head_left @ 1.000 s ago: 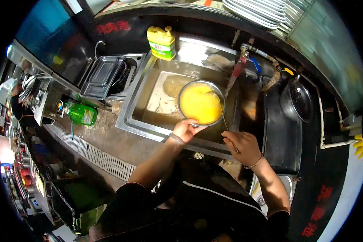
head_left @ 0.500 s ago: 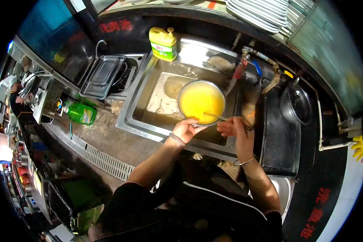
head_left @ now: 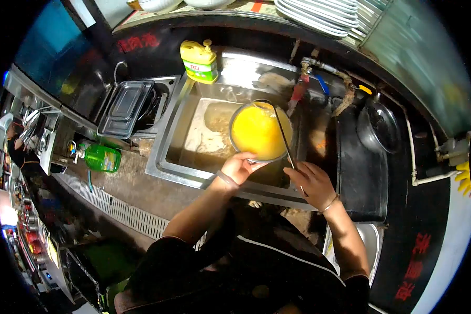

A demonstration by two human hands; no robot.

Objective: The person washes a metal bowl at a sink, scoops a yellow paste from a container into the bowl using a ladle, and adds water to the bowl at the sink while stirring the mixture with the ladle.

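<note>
A round metal bowl [head_left: 234, 142] full of yellow liquid is held over the steel sink [head_left: 165, 152]. My left hand [head_left: 239, 170] grips its near rim, thumb over the edge and fingers underneath. Closed round a thin long-handled utensil [head_left: 283, 131] is my right hand [head_left: 312, 183], to the right of the bowl and nearer to me. The utensil's head lies in the liquid by the bowl's far rim; its exact shape is hard to make out. Shallow cloudy water [head_left: 204, 131] shows in the sink left of the bowl.
Behind the sink stands a yellow jug [head_left: 200, 63]; a faucet with a blue lever [head_left: 322, 85] is at the back right. A metal basin [head_left: 379, 128] sits right. Left are lidded trays [head_left: 124, 107] and a green bottle [head_left: 102, 158]. Another person's arm [head_left: 17, 144] shows far left.
The utensil's head swept from the far side of the bowl to the near side, then back to the far rim. My right hand followed. My left hand kept hold of the bowl.
</note>
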